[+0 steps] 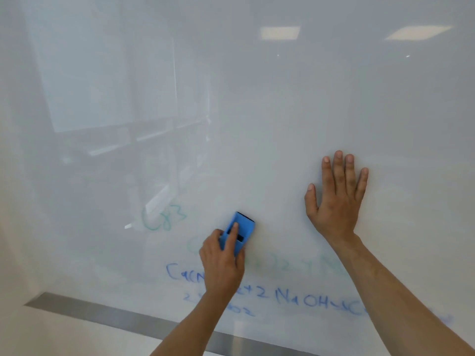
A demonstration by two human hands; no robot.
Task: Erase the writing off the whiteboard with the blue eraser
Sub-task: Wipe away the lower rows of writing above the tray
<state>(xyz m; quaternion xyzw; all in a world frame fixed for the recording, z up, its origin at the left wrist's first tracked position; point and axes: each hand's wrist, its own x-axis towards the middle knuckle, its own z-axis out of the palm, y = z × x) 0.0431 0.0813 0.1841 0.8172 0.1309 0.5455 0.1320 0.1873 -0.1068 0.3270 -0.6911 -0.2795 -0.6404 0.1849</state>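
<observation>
Lower centre, the left hand (222, 260) clamps the blue rectangular eraser (237, 233) against the glossy whiteboard (257, 111) above the blue marker writing (316, 300); the right hand (336, 199) lies flat, fingers straight.

head view: worn on the person's head | faces the whiteboard (257, 98) squarely, tilted slightly down | close, at arm's reach | sole view, nothing shared

Looks like an office or classroom: large glossy whiteboard (257, 98) on a wall, metal strip (102, 314) along its lower edge, chemistry formulas in blue marker (295, 299), reflected rectangular ceiling light panels (280, 32) and window-like frames.
</observation>
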